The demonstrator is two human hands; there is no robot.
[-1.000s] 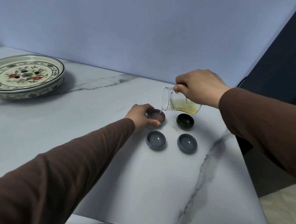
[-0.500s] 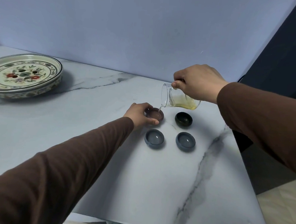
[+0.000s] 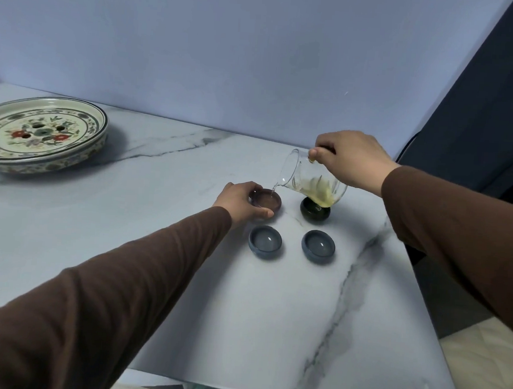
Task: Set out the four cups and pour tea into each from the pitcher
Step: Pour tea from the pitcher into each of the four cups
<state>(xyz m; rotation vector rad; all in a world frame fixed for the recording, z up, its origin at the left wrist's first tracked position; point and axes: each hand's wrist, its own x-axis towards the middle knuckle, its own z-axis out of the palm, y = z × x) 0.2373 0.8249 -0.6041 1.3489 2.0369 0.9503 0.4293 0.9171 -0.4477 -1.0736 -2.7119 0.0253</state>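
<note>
- The right hand (image 3: 353,160) was clamped on the glass pitcher (image 3: 311,180) by its upper rim, tipping it steeply to the left above the dark green cup (image 3: 314,212).
- A thin stream ran from the pitcher's lip into the brown cup (image 3: 266,198), which the left hand (image 3: 242,200) gripped at its near and left side, fingers curled round the wall.
- Two blue-grey cups (image 3: 265,242) (image 3: 318,246) stood side by side just in front, apart from both hands; the four made a square.
- The worktop (image 3: 152,278) was pale marble-look stone with grey veins, smooth, set against a plain bluish wall (image 3: 228,55).
- A dark curtain (image 3: 492,104) hung at the right.
- A round flower-painted ceramic plate (image 3: 41,133) sat at the far left, well apart from the cups.
- The cups were small, low and rounded; yellowish tea pooled in the pitcher's lower side.
- Both sleeves (image 3: 105,305) were brown.
</note>
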